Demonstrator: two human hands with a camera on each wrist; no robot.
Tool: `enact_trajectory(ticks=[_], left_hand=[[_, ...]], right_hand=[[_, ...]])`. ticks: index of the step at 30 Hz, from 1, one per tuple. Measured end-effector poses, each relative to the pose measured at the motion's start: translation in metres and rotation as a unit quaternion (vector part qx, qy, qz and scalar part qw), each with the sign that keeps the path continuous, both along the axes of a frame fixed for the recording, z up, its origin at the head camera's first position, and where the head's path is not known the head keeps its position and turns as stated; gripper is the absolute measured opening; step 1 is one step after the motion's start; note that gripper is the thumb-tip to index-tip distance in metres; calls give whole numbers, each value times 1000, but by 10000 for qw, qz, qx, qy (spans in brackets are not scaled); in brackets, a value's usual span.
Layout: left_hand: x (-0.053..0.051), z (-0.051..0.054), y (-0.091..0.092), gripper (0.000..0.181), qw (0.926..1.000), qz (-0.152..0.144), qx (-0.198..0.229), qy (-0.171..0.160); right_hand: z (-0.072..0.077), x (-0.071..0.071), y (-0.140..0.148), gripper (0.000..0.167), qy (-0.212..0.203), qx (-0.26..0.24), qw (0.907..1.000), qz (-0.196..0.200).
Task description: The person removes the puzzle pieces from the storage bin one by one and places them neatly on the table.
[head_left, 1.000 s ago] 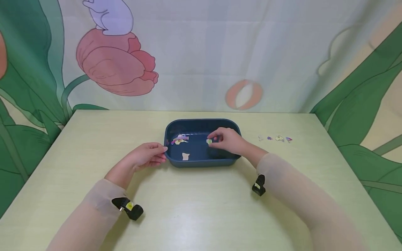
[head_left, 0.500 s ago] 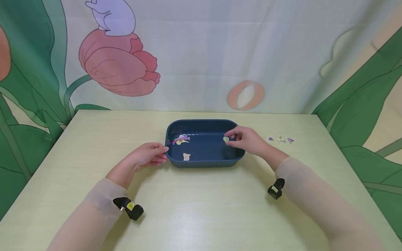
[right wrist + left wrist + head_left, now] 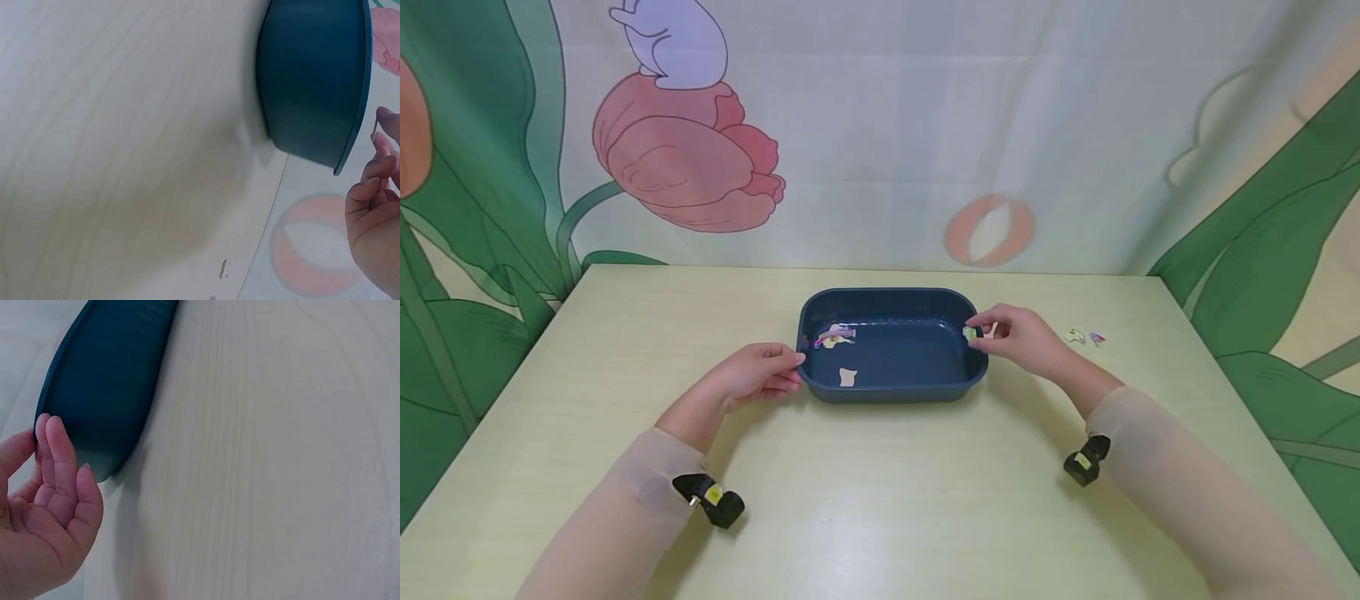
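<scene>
A dark blue plastic tray [image 3: 895, 395] with raised sides stands on the table. At its left end my left hand [image 3: 760, 377] holds the rim, with the thumb on top and the fingers against the outer wall. My right hand [image 3: 1022, 339] is above the tray's right end and pinches a small flat greenish cutout [image 3: 970, 332], perhaps a sticker, between thumb and index finger. In the right wrist view the cutout [image 3: 375, 128] shows edge-on. Inside the tray lie a colorful pile of cutouts [image 3: 835, 336] at the left and a pale cutout [image 3: 847, 377] near the front wall.
To the right of the tray, a yellowish cutout [image 3: 1074, 336] and a pink-blue cutout [image 3: 1097, 339] lie on the table [image 3: 880, 492]. A printed curtain [image 3: 865, 167] hangs behind the table's back edge. Small black cameras [image 3: 718, 504] are worn at both wrists.
My right hand has moved rightward with the greenish cutout, from over the tray's middle to its right rim. It now covers some small cutouts on the table. My left hand keeps its place.
</scene>
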State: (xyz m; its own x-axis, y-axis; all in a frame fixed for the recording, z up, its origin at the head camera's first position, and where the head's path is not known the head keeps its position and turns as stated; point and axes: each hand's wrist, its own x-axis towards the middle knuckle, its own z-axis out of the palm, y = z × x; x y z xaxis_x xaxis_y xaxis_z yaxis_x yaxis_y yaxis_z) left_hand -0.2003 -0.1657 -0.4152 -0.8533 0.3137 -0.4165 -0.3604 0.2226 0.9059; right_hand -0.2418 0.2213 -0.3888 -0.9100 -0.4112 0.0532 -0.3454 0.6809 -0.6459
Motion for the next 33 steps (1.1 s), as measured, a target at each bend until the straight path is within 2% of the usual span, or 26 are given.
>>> enact_trajectory(ticks=[5,12,19,25,33], left_hand=[[-2,-3,0,24,10000,36,-15,-26],[-1,-1,1,24,9998,137,-87,-76],[0,-2,0,21,10000,49,-4,-48],[0,0,1,20,10000,54,37,-56],[0,0,1,22,9999,72,-78,-69]], right_hand=[[0,0,11,29,-23,17,9999,-164],[2,0,22,31,-9,72,9996,-279],[2,-1,36,31,-44,206,9985,-502],[-2,-3,52,36,-263,452,9952,-821],[-7,-3,74,37,-385,460,9929,-1031]])
